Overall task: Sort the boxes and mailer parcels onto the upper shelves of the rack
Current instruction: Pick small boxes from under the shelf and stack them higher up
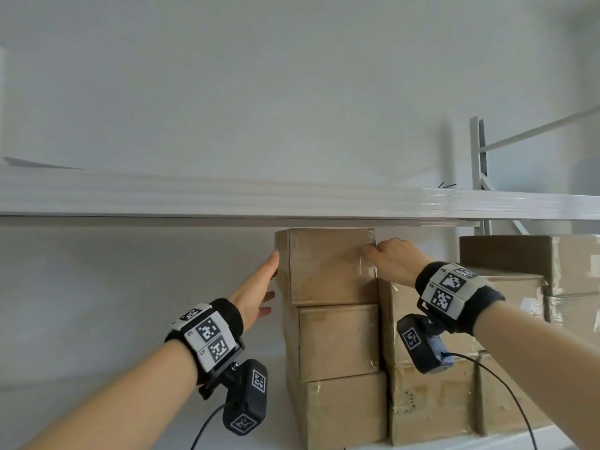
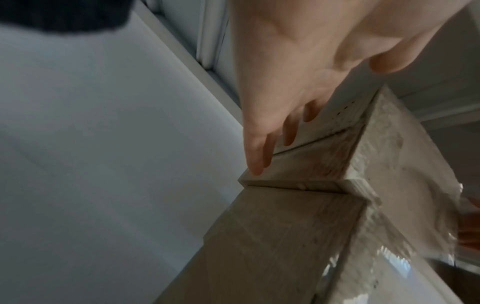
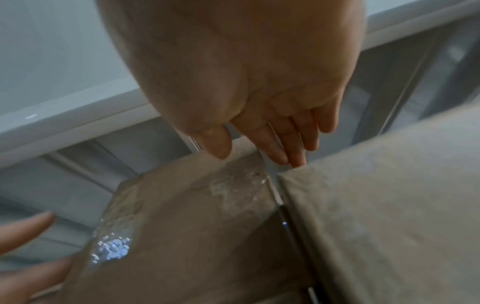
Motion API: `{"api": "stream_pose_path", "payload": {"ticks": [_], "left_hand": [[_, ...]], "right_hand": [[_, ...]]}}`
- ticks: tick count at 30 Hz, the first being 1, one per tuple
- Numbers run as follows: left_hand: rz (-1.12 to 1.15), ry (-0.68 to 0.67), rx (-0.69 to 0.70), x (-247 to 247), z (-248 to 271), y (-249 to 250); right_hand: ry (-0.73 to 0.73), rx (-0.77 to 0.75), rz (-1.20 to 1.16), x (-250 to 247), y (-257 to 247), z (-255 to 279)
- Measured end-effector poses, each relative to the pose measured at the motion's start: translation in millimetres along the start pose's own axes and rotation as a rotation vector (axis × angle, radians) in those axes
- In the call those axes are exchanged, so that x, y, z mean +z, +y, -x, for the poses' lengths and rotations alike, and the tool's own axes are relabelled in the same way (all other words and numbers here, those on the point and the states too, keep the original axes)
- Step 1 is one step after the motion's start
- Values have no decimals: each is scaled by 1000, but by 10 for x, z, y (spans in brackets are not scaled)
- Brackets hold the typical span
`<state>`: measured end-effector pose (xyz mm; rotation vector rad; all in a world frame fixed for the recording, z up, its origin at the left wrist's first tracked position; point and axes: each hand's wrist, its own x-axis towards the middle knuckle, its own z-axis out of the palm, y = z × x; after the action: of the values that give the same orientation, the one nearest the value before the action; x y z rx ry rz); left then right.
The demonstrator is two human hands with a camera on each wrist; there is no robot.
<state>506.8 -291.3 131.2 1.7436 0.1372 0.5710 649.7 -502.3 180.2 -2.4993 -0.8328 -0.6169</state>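
Observation:
Three brown cardboard boxes are stacked on the rack's shelf, and the top box (image 1: 328, 264) (image 2: 397, 164) (image 3: 194, 205) sits just under the shelf above. My left hand (image 1: 269, 280) (image 2: 272, 148) lies flat and straight-fingered against the top box's left side. My right hand (image 1: 373, 254) (image 3: 259, 152) is at its upper right corner. Its thumb rests on the taped front face, and its straight fingers reach into the gap beside the neighbouring box (image 3: 376, 205). The middle box (image 1: 337, 339) (image 2: 285, 236) and the bottom box (image 1: 344, 410) stand below.
The white upper shelf board (image 1: 292, 203) runs across just above the stack. More taped boxes (image 1: 519, 287) (image 1: 571, 261) stand at the right against the stack. A grey rack upright (image 1: 477, 151) rises at the right. Bare white shelf (image 1: 130, 368) lies left of the stack.

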Motion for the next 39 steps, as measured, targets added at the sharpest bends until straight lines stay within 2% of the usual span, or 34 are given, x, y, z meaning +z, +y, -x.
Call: {"api": "stream_pose_path", "payload": {"ticks": [5, 8, 13, 17, 20, 23, 26, 28, 31, 34, 39], "left_hand": [[181, -57, -54, -113, -53, 70], [202, -23, -62, -333, -41, 55], [285, 28, -52, -695, 18, 13], [284, 69, -40, -873, 104, -19], [282, 119, -52, -934, 119, -19], [282, 155, -66, -943, 115, -23], [269, 167, -62, -936, 121, -42], [279, 182, -62, -934, 131, -55], [302, 199, -69, -926, 152, -79], [307, 213, -80, -911, 187, -118], [337, 236, -84, -896, 319, -187]], "right_hand": [[89, -115, -181, 24, -264, 220], [68, -204, -237, 81, -451, 431], [111, -425, -281, 128, -760, 809], [82, -505, -273, 149, -870, 930], [105, -417, -283, 92, -830, 816], [93, -171, -319, 9, -726, 505], [19, 93, -553, -28, -697, 192], [-20, 202, -678, -41, -680, 54], [-99, 220, -727, -17, -642, -85], [-181, 239, -670, 43, -667, -172], [-185, 205, -739, 123, -677, -180]]}}
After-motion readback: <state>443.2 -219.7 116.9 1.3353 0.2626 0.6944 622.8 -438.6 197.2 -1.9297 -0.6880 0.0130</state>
